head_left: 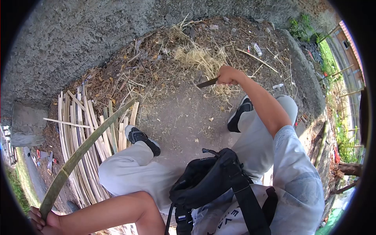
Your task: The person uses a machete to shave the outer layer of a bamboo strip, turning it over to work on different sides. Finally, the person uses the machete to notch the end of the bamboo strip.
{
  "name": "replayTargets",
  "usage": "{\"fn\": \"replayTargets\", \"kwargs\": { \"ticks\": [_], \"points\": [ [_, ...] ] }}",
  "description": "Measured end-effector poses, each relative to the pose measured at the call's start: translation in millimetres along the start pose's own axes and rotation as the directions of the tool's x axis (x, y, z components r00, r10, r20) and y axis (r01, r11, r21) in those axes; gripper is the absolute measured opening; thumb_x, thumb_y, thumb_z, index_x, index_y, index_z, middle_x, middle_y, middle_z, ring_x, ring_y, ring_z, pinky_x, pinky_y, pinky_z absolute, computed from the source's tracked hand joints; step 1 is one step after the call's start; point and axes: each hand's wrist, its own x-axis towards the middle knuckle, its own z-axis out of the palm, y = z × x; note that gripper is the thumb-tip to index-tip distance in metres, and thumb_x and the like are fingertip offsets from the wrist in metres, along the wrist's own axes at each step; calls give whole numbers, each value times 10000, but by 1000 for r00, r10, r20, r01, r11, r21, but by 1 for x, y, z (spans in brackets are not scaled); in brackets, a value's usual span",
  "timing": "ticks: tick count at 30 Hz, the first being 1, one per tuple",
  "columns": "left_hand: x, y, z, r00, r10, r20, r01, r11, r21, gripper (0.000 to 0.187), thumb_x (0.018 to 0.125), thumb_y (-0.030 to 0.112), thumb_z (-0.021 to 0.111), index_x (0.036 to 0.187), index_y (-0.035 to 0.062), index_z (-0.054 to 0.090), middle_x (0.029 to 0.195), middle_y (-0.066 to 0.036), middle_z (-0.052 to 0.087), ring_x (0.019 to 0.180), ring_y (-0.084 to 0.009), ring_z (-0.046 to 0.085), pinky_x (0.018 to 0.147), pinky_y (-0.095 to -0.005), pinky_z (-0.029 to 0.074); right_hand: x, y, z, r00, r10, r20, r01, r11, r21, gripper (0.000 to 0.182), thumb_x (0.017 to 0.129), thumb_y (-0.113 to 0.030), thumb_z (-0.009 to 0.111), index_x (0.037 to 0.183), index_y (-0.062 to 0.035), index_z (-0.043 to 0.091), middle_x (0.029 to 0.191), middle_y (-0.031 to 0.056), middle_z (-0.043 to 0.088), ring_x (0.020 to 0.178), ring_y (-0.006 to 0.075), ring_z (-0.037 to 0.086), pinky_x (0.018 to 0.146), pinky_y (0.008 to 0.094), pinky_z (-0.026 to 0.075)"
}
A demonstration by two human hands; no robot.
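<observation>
My left hand (pixel 41 220) at the bottom left grips one end of a long green bamboo strip (pixel 84 148). The strip runs up and right, over the pile of split bamboo slats (pixel 84 125), to about the middle of the ground. My right hand (pixel 228 75) is stretched forward and closed on the handle of a dark-bladed knife (pixel 206 82). The blade points left above the dirt, next to a heap of pale shavings (pixel 201 60). I am seated, with both knees bent and my black shoes on the ground.
A black bag (pixel 211 180) hangs at my chest. A concrete wall (pixel 78 35) curves behind the dirt patch. A concrete block (pixel 27 123) stands at the left. Bamboo poles (pixel 322 143) and green plants lie at the right.
</observation>
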Motion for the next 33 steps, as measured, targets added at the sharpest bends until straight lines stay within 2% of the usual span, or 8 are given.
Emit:
{"fn": "replayTargets", "kwargs": {
  "ticks": [3,6,8,10,15,24,28,33],
  "points": [
    [3,-1,-8,1000,-4,15,4,1000,27,410,774,33,535,518,148,236,555,-10,173,519,-161,278,624,-362,319,3,10,15,964,-56,258,31,995,100,151,787,-121,685,725,13,657,588,60,572,500,169,519,461,340,473],
    [1,-1,-7,999,-10,44,9,1000,14,411,794,27,520,524,153,237,555,-5,178,522,-155,277,618,-350,318,3,12,19,942,-16,336,77,982,-170,170,783,-140,703,720,9,652,603,63,583,512,172,526,479,354,481],
    [-3,0,-7,998,-17,64,20,999,-40,413,836,40,510,539,152,247,558,0,191,525,-146,276,610,-329,316,10,21,22,994,-30,106,74,896,-437,183,750,-143,707,854,5,680,754,119,664,647,230,643,551,364,513],
    [-32,4,24,996,55,75,-54,998,-16,185,936,239,500,772,171,445,562,56,273,455,-71,311,447,-219,301,6,27,23,952,-174,-253,-13,800,-599,164,771,-97,650,901,-5,694,882,165,692,783,287,690,659,387,557],
    [-44,7,41,986,108,126,-105,994,-28,200,1000,302,465,848,195,538,563,85,314,410,-26,329,341,-144,302,32,51,24,710,-68,-701,-139,962,-235,130,795,-72,585,872,-19,676,939,209,676,915,348,673,756,415,556],
    [-43,4,42,986,74,152,-72,997,-22,240,1005,350,446,824,213,525,566,86,309,427,-25,333,363,-153,316,11,30,7,917,73,-392,-180,953,-245,295,775,-122,615,1030,19,662,1063,241,654,1015,363,641,823,419,541],
    [-41,5,40,973,58,222,-39,995,-88,238,1001,357,452,820,219,523,569,79,312,435,-34,348,375,-167,329,-14,4,-9,986,107,-126,-141,942,-304,320,715,-182,698,926,58,672,1003,240,668,957,318,669,764,406,551],
    [-41,0,44,983,5,186,23,989,-148,233,961,273,494,751,177,469,570,50,280,465,-90,351,454,-264,364,-76,-22,-14,861,-284,-421,123,921,-370,306,718,-193,690,965,-13,687,767,187,675,831,325,679,728,438,541]
  ]
}}
